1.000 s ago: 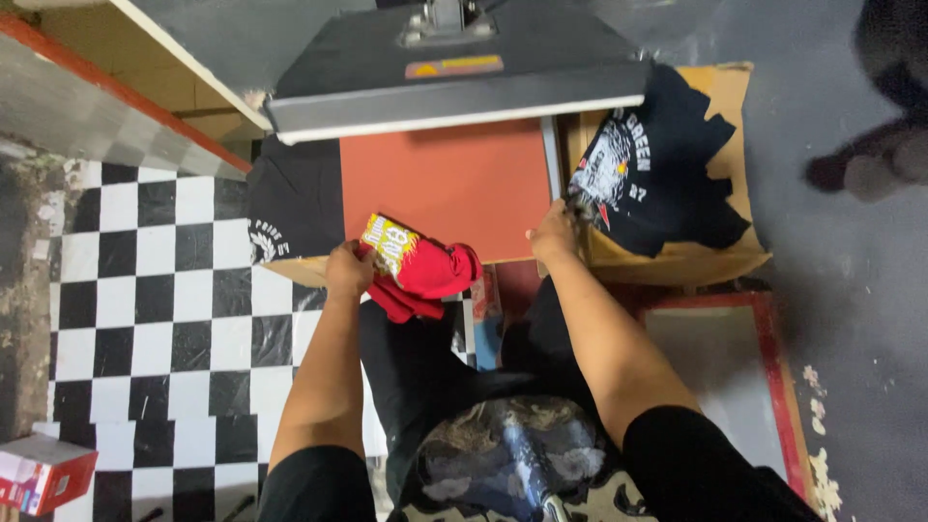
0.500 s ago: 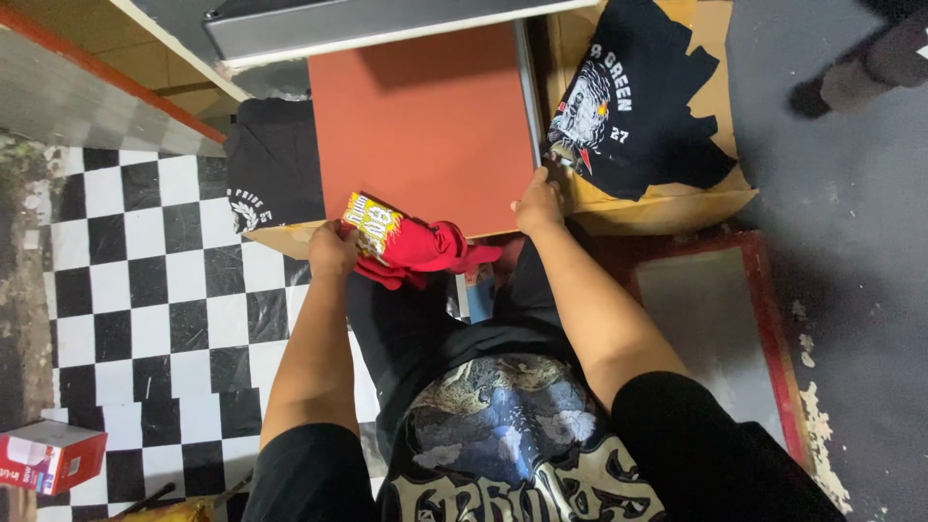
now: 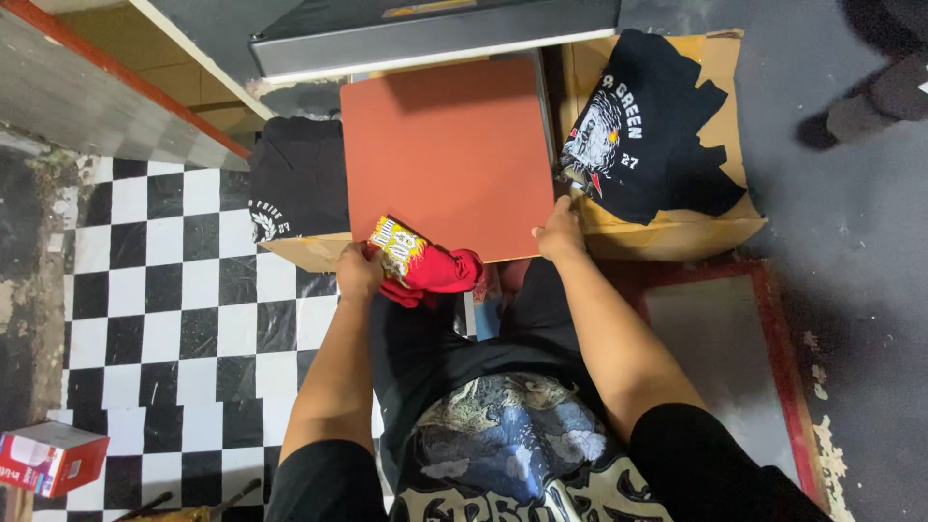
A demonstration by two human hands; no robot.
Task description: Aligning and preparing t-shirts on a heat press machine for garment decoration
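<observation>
Your left hand [image 3: 359, 272] is gripping a bunched red fabric garment with a yellow printed patch [image 3: 422, 265], holding it at the near edge of the flat, square, orange-red press pad [image 3: 449, 155]. Your right hand [image 3: 560, 230] is resting at the pad's near right corner, fingers curled against the edge; whether it is pinching anything there is not clear. The pad is lying bare under the raised grey metal upper plate of the press [image 3: 435, 34]. Just right of your right hand, a black T-shirt with a white and red print [image 3: 648, 135] is spreading over an open brown cardboard box [image 3: 677, 232]. On the left of the pad, another folded black shirt with white lettering [image 3: 295, 184] is sitting on a second cardboard box [image 3: 309, 249]. Below that, a black-and-white checkered floor [image 3: 184, 309] is showing, with a small red and white carton [image 3: 48, 456] lying near its bottom left corner.
</observation>
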